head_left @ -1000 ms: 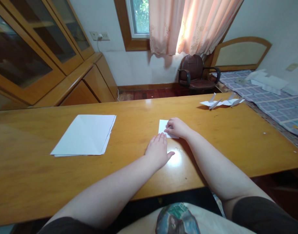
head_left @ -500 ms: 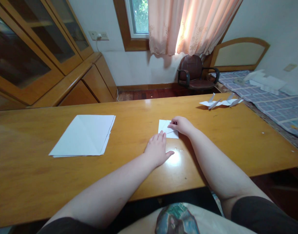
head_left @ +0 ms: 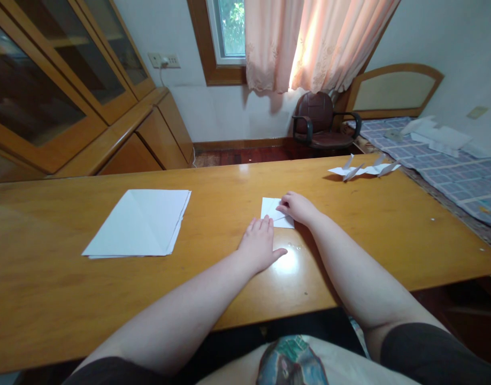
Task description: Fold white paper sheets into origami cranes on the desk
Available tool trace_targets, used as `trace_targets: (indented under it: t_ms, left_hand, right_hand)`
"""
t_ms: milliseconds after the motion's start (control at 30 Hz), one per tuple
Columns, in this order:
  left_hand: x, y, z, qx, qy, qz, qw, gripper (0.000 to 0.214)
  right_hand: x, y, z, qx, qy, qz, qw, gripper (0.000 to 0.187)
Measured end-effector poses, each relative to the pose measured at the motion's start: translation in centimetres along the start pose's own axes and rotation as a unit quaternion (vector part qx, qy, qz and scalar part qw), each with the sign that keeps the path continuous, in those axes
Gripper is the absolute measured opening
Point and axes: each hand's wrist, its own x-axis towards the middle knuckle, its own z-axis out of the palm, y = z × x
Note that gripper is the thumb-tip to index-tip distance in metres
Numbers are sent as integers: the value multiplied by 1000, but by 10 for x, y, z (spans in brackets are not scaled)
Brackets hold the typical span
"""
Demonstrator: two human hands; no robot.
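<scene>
Small folded white paper [head_left: 271, 206] flat on the wooden table [head_left: 213, 299], its lower left edge under the fingertips of a flattened, open left hand [head_left: 257, 247], its right side under a right hand [head_left: 297, 207] with curled fingers, whether pinching it cannot be told.

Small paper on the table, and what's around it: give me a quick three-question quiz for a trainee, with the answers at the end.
1. True or false: the stack lies to the left of the small paper.

2. Where are the folded pieces?
A) On the bed
B) On the far right part of the table
C) On the chair

3. Fill in: the ___ hand lies flat with its thumb spread out, while the other hand's fingers are curled at the small paper.

Key:
1. True.
2. B.
3. Left; the curled one is the right hand.
</scene>
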Motion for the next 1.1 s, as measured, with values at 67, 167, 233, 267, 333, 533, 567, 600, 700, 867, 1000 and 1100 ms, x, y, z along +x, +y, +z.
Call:
trace_targets:
  t_ms: [67,167,233,267,333,533,567,600,700,867,1000,1100]
  left_hand:
    - [2,-4,4,-8,1,13,1000,90]
    - [5,-9,8,-21,1,20,1000,88]
    - [7,-11,10,-24,2,21,999,86]
    - [8,-11,10,-24,2,23,999,85]
    - [8,-11,9,-22,-2,28,999,84]
    - [10,-8,3,-15,-8,21,1000,83]
    - [10,-8,3,-16,-9,20,1000,82]
    - [10,-8,3,-17,-10,21,1000,82]
    - [10,-9,3,-19,-9,22,1000,83]
    - [10,-9,5,-24,-1,26,999,84]
    - [10,-8,3,-24,-10,23,999,84]
    - [10,-8,2,-23,-14,22,999,84]
  right_hand:
    - [1,1,1,-5,-2,10,1000,22]
    - [1,1,2,-15,4,22,1000,23]
    - [1,1,2,-18,9,27,999,24]
    - [1,1,2,-17,10,29,999,25]
    - [1,0,1,-15,11,38,999,26]
    - [-2,3,-7,-1,-3,99,995,30]
    - [-3,4,-9,10,-10,111,994,30]
    - [-4,5,-10,23,-17,123,992,31]
    - [-7,6,-15,63,-46,147,986,37]
    - [-10,2,-19,64,-81,167,981,27]
    - [-8,0,-18,44,-82,178,980,23]
    - [-7,2,-16,37,-79,176,981,24]
